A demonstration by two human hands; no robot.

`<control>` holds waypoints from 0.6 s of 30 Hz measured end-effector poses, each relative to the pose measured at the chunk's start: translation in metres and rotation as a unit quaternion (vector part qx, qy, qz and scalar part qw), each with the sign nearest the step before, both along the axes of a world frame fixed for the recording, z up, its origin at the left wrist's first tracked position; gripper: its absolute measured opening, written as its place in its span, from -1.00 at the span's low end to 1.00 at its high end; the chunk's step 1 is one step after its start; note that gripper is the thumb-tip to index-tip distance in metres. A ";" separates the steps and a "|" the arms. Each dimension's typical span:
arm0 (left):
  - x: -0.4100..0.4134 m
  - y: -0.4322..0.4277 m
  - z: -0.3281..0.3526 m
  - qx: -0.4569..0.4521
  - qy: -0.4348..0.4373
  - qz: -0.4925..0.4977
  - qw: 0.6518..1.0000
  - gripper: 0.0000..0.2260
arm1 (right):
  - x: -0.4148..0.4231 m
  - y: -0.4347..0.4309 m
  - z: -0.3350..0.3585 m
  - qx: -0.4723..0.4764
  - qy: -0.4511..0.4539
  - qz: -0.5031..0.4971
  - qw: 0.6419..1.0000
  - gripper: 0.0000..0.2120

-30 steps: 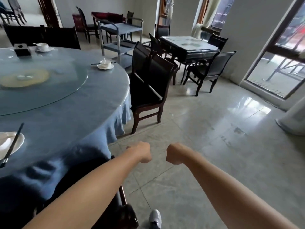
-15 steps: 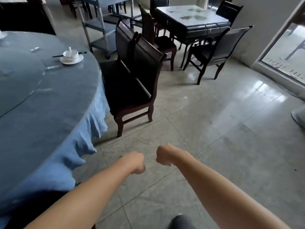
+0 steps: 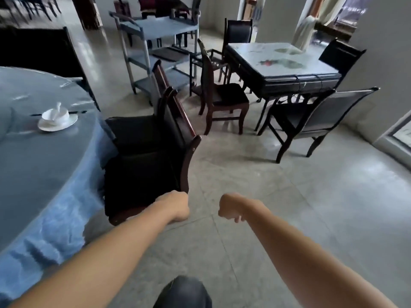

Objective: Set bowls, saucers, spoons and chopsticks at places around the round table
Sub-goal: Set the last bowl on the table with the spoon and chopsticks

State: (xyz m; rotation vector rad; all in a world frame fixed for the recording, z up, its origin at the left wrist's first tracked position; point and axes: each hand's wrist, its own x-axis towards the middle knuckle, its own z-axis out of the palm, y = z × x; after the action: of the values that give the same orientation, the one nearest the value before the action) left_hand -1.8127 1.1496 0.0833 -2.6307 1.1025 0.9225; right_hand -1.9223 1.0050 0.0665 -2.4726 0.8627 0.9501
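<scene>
The round table (image 3: 33, 165) with its blue cloth fills the left side. On it stands one place setting: a white saucer (image 3: 58, 124) with a white bowl (image 3: 54, 114) and a spoon (image 3: 58, 106) in it, and black chopsticks (image 3: 76, 112) lying behind. My left hand (image 3: 176, 206) and my right hand (image 3: 230, 207) are held out over the floor in front of me, both curled into fists with nothing in them. They are to the right of the table and apart from it.
Two dark wooden chairs (image 3: 151, 156) stand pushed against the table's right edge, just ahead of my left hand. A grey service trolley (image 3: 160, 52) stands behind them. A square table (image 3: 282, 65) with several chairs is at the right. Open tiled floor (image 3: 289, 207) lies ahead.
I have walked forward along the table's right side. The chairs and the far place setting are closer now, and the nearer setting has left the view. Both fists stay curled and hold nothing.
</scene>
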 end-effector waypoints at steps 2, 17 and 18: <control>0.040 -0.056 0.010 -0.031 -0.006 0.045 0.998 -0.88 | 0.046 -0.053 0.012 0.001 -0.020 0.032 0.999 -0.80; 0.383 -0.386 0.051 -0.062 -0.125 0.280 0.950 -0.77 | 0.437 -0.403 0.074 -0.028 -0.107 0.253 0.961 -0.77; 0.403 -0.398 0.052 -0.064 -0.129 0.293 0.945 -0.79 | 0.464 -0.419 0.076 -0.028 -0.116 0.266 0.957 -0.77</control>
State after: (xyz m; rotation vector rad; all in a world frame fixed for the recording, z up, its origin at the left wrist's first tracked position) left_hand -1.4097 0.7519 0.1352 -3.1376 0.3215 0.5599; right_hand -1.4582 0.5858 0.1427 -2.8555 0.1428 0.7679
